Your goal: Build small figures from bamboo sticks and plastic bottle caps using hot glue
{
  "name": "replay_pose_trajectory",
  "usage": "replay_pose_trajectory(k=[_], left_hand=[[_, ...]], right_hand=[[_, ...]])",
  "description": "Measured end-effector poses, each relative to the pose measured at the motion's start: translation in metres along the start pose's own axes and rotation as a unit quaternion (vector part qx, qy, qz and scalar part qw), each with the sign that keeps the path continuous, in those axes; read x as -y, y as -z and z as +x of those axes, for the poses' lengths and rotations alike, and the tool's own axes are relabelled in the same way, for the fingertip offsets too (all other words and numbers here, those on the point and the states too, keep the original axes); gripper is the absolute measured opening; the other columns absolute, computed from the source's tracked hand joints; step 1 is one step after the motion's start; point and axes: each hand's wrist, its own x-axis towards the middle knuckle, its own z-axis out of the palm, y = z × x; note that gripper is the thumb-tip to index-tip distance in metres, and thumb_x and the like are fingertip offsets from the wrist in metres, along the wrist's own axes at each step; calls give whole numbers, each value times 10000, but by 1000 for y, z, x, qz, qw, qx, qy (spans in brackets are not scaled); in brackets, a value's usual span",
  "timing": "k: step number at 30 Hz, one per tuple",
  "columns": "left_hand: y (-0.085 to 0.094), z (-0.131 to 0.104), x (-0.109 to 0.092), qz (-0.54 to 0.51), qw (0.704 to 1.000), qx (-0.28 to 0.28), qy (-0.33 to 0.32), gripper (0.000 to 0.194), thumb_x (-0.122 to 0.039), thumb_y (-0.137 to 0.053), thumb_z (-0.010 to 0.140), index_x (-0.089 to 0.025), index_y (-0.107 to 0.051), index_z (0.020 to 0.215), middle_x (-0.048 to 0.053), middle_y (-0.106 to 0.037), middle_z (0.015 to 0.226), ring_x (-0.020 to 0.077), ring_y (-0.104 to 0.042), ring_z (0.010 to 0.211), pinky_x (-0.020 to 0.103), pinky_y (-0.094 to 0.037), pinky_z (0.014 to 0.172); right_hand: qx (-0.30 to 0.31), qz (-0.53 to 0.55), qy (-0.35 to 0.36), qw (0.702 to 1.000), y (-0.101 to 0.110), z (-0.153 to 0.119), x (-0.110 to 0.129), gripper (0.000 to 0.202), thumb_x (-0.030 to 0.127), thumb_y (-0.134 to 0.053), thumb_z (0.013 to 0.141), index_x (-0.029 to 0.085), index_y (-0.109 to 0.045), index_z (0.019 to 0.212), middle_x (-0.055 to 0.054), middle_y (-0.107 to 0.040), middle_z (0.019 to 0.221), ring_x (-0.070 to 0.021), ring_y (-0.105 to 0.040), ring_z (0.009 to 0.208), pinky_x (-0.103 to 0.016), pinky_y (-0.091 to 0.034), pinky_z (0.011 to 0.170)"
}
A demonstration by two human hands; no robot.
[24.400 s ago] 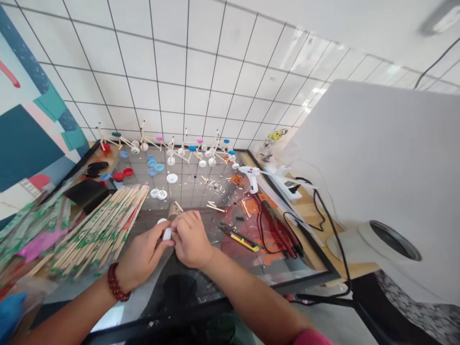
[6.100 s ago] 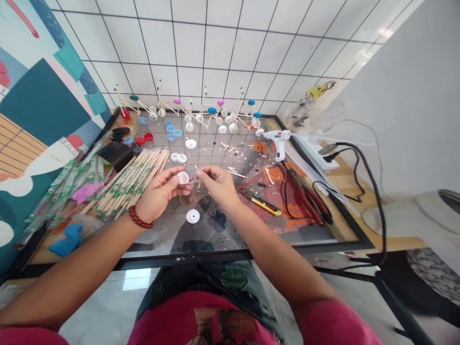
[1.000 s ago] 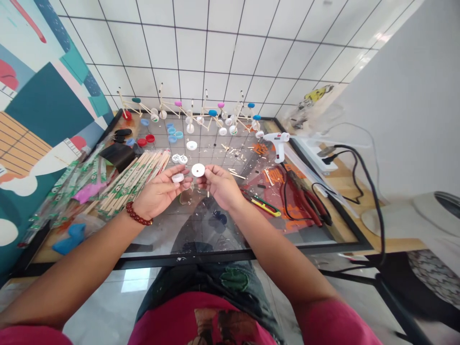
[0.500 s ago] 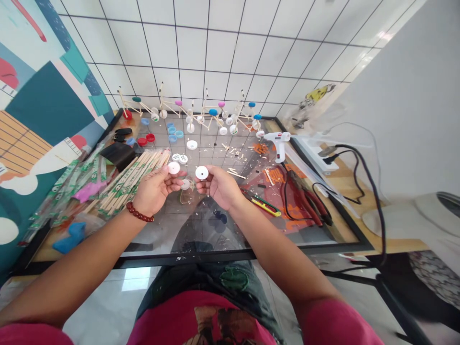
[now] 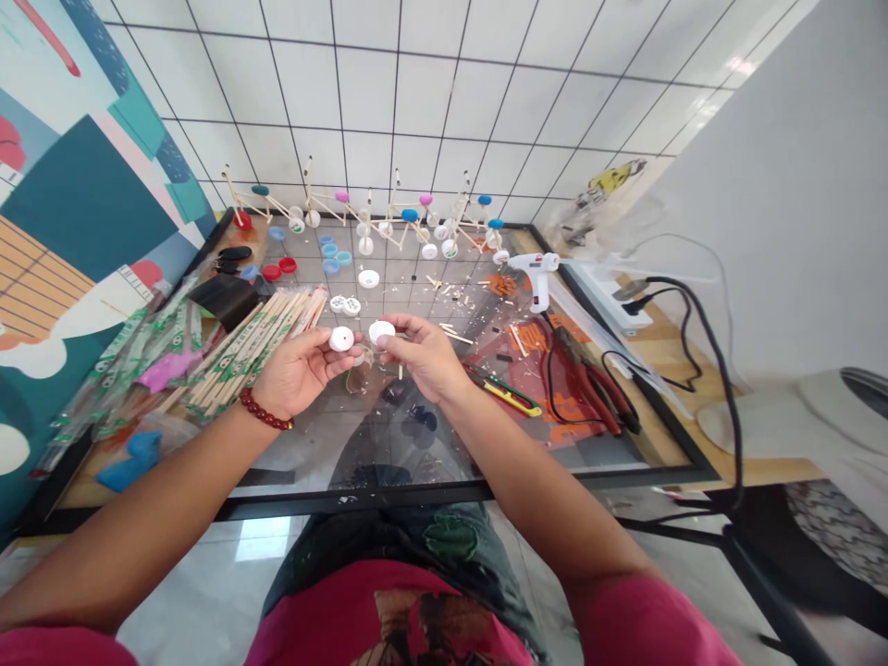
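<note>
My left hand (image 5: pixel 298 370), with a beaded bracelet (image 5: pixel 264 410) at the wrist, pinches a white bottle cap (image 5: pixel 341 339) that has a small hole in its middle. Close beside it, my right hand (image 5: pixel 423 356) grips another white bottle cap (image 5: pixel 382 333) between thumb and fingers. The two caps are apart, held above the glass tabletop. Just beyond them lie two printed white caps (image 5: pixel 351 306) and a single white cap (image 5: pixel 368 278). A short stick stands out below my right hand, partly hidden.
Small stick-and-cap models (image 5: pixel 409 215) line the wall. Wrapped chopsticks (image 5: pixel 242 351) lie at left, near blue caps (image 5: pixel 338 257) and red caps (image 5: pixel 287 265). On the right are a glue gun (image 5: pixel 536 276), a yellow cutter knife (image 5: pixel 511 396), red-handled pliers (image 5: pixel 600 384) and a power strip (image 5: pixel 610 296).
Both caps have been turned in my fingers, the right one now showing its rim. My left hand has lowered its cap slightly, and the right thumb has come over the other cap.
</note>
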Motion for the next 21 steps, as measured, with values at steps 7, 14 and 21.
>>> replay_pose_trajectory(k=[7, 14, 21], left_hand=[[13, 7, 11, 82, 991, 67, -83, 242, -179, -1026, 670, -114, -840, 810, 66, -804, 786, 130, -725, 695, 186, -572, 585], [13, 4, 14, 110, 984, 105, -91, 456, -319, -1136, 555, -149, -877, 888, 58, -806, 832, 120, -677, 642, 201, -515, 507], [18, 2, 21, 217, 950, 197, -110, 515, -466, -1053, 723, -181, -856, 1104, 21, -733, 826, 98, -540, 596, 222, -413, 500]], right_hand=[[23, -115, 90, 989, 3, 2, -12, 600, 472, -1056, 618, 216, -804, 1099, 5, -780, 883, -143, -673, 747, -287, -588, 702], [32, -259, 219, 940, 8, 1, -22, 476, 572, -981, 809, 228, -831, 1102, 22, -709, 804, -150, -628, 697, -315, -578, 714], [84, -445, 355, 818, 9, -9, -18, 221, 377, -815, 1004, 231, -791, 1169, -68, -785, 1095, -195, -714, 872, -329, -636, 810]])
